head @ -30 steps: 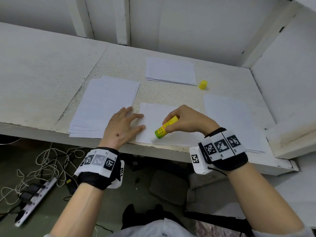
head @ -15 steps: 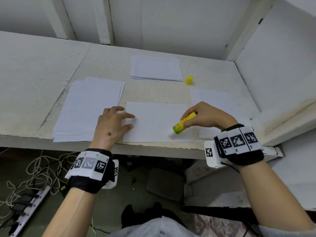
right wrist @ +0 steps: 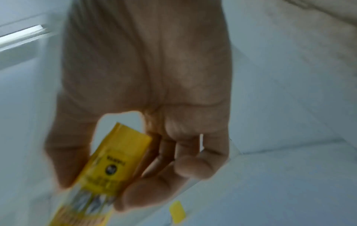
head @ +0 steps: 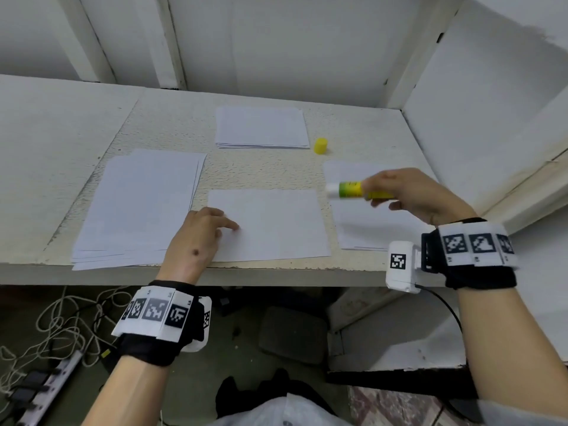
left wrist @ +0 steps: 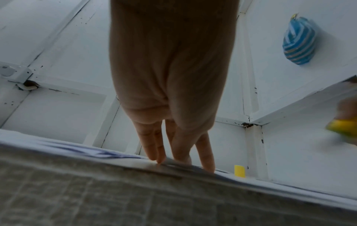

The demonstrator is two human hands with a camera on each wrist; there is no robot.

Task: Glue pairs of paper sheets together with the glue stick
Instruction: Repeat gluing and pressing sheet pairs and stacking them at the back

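Observation:
A white sheet (head: 270,224) lies flat near the table's front edge. My left hand (head: 201,238) rests on its left edge with straight fingers (left wrist: 154,151) touching the paper. My right hand (head: 408,195) grips the yellow-green glue stick (head: 358,189) above the sheet's upper right corner, held level with its white tip pointing left. The wrist view shows thumb and fingers curled round the yellow glue stick (right wrist: 108,172). The yellow cap (head: 320,146) stands alone farther back; the cap (left wrist: 239,171) also shows in the left wrist view.
A paper stack (head: 144,204) lies at the left, another stack (head: 261,127) at the back, a third pile (head: 365,222) under my right hand. White walls (head: 479,103) close in the back and right. Cables and a power strip (head: 46,385) lie on the floor.
My right hand has lifted the glue stick off the sheet's lower right part and carried it up and to the right, turning it level. The left hand stays on the sheet's left edge.

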